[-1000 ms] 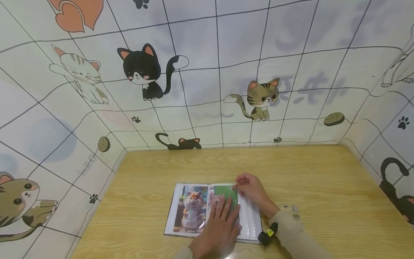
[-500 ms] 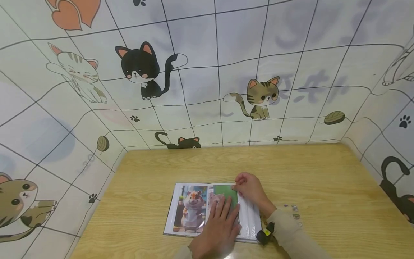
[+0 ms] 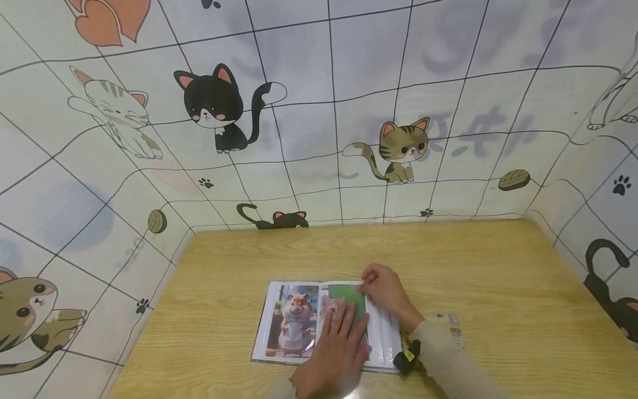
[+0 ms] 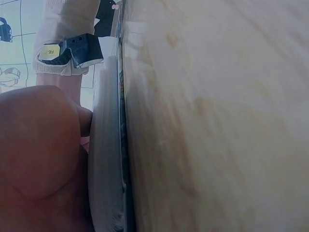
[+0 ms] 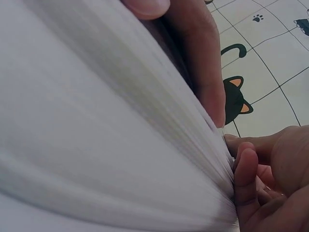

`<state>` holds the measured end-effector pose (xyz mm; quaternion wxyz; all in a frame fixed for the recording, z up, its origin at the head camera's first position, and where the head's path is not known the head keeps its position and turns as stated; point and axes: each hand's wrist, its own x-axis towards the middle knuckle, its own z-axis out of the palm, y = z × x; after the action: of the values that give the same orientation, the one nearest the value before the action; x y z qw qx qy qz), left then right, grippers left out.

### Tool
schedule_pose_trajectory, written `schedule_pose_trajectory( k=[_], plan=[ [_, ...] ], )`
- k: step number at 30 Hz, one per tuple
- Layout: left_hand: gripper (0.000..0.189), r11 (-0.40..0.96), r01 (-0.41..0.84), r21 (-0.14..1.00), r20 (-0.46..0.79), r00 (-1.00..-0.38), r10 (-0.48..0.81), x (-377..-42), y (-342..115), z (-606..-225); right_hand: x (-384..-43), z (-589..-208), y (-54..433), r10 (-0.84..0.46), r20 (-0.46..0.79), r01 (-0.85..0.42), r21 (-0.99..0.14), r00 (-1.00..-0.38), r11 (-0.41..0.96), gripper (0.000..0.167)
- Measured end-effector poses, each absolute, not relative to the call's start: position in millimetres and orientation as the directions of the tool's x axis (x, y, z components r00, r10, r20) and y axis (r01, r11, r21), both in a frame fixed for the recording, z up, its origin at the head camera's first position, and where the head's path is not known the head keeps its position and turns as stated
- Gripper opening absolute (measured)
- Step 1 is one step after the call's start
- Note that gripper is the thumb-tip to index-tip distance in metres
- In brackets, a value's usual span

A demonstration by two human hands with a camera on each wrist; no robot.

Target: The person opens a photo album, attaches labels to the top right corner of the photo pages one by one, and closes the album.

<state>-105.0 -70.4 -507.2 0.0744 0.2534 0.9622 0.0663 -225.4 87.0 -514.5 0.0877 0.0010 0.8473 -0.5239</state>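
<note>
An open photo album (image 3: 386, 346) lies on the table, a photo of a hamster in an apron (image 3: 295, 321) on its left page. Over the right page, a photo with a green background and a pale furry animal (image 3: 344, 291) is partly covered. My left hand (image 3: 333, 354) rests flat on that photo, fingers spread. At its top right corner my right hand (image 3: 384, 286) pinches with thumb and forefinger; whether the plastic sleeve is also between them cannot be told. In the right wrist view, the right hand (image 5: 273, 183) is at the edge of the stacked pages (image 5: 120, 135).
The wooden table (image 3: 239, 255) carries the album near its front edge. Small printed marks (image 3: 454, 331) lie right of the right forearm. A cloth wall with cartoon cats (image 3: 339, 127) surrounds the table. A black camera (image 3: 406, 357) sits on the right wrist.
Both hands keep nearly the same places on the album. The head view has shifted very slightly.
</note>
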Motion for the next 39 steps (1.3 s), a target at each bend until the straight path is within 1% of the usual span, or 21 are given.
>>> schedule_pose_trajectory(
  k=[11, 17, 23, 30, 39],
  plan=[
    [0.057, 0.860, 0.481, 0.174, -0.106, -0.859, 0.502, -105.4, -69.8, -504.3, -227.2, -513.2, 88.0, -0.088, -0.167, 0.112, -0.891, -0.982, 0.441, 0.022],
    [0.058, 0.860, 0.477, 0.179, -0.130, -0.855, 0.502, -106.4, -69.4, -505.0, -228.1, -514.7, 89.5, -0.073, -0.166, 0.116, -0.886, -0.983, 0.449, 0.024],
    [0.058, 0.867, 0.472, 0.163, -0.145, -0.857, 0.494, -106.9, -68.5, -503.4, -227.9, -513.6, 91.5, -0.070, -0.175, 0.130, -0.896, -0.982, 0.425, 0.026],
    [0.057, 0.865, 0.478, 0.153, -0.125, -0.859, 0.497, -105.2, -68.7, -503.1, -226.9, -515.3, 93.4, -0.049, -0.192, 0.158, -0.904, -0.980, 0.398, 0.028],
    [0.056, 0.857, 0.493, 0.152, -0.087, -0.857, 0.508, -102.8, -70.5, -504.8, -226.6, -520.2, 95.7, -0.051, -0.183, 0.153, -0.923, -0.982, 0.354, 0.027]
  ],
)
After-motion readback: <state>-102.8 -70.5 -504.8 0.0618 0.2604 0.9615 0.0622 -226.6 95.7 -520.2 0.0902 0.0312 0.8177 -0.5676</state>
